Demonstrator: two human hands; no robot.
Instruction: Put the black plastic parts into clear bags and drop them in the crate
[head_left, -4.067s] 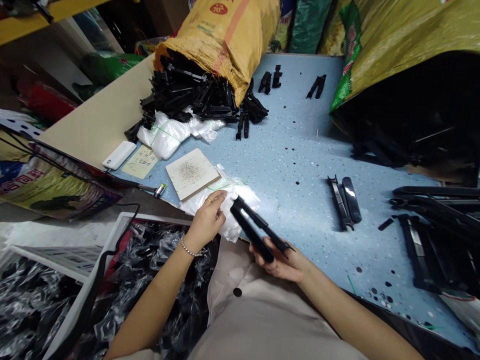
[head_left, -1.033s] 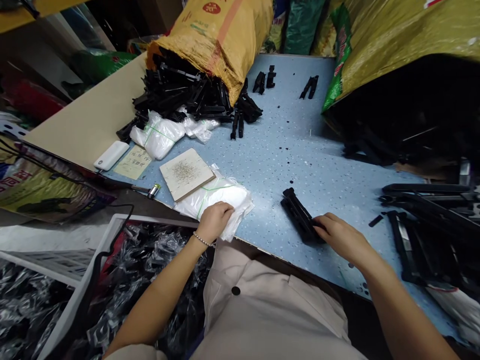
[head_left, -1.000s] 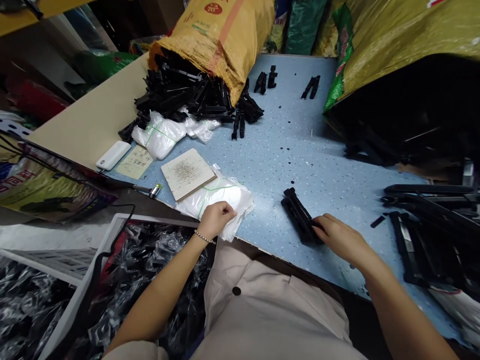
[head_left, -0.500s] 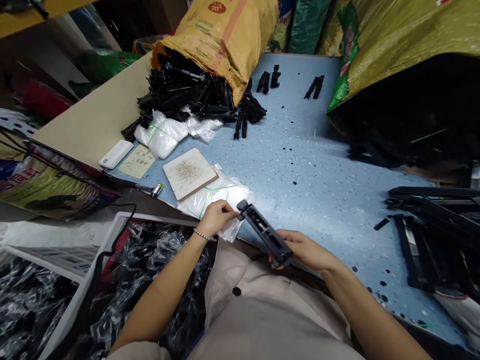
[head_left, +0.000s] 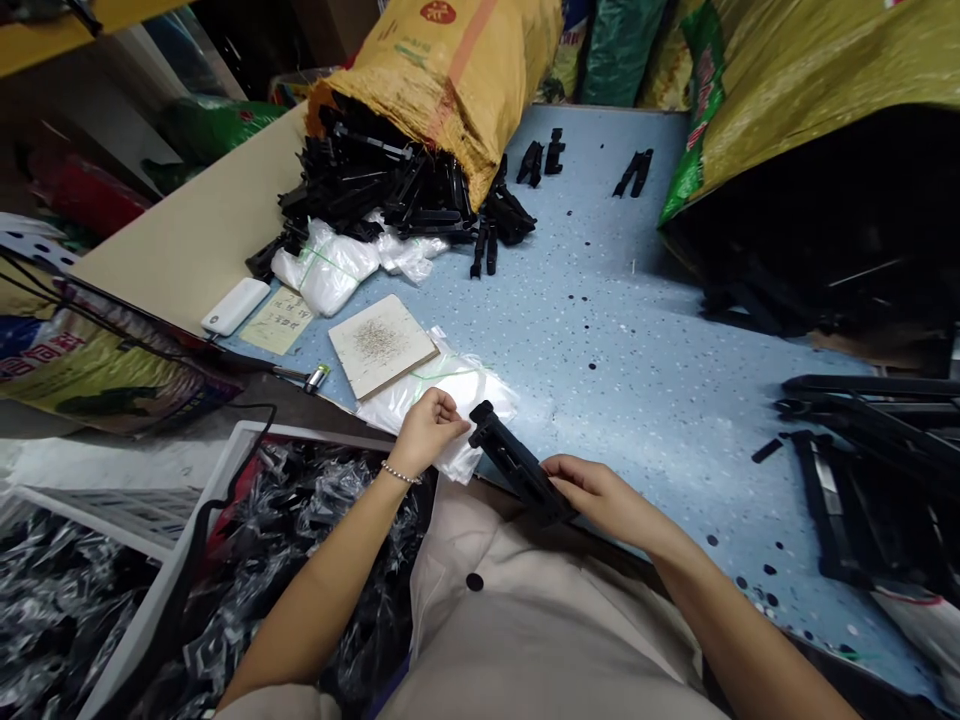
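Note:
My right hand (head_left: 604,500) grips the lower end of a long black plastic part (head_left: 517,465), thumb and fingers closed around its side. The part slants up to the left over the bench edge. My left hand (head_left: 429,432) is by the part's upper end, a small gap between them. Its fingertips are pinched together, and I cannot make out what they hold, if anything. Just behind that hand lies a stack of clear plastic bags (head_left: 472,385) with a green band, partly under a square board (head_left: 381,345) sprinkled with brown specks.
Black parts spill from a yellow sack (head_left: 457,70) at the back. More black parts (head_left: 862,490) lie at the right, below an open sack (head_left: 810,90). A white crate (head_left: 238,450) of bagged black pieces stands lower left. A power bank (head_left: 236,305) rests near a paper note (head_left: 276,320).
The black part has turned in my right hand, so its slotted face shows less. My left fingertips have drawn slightly left, away from its upper end.

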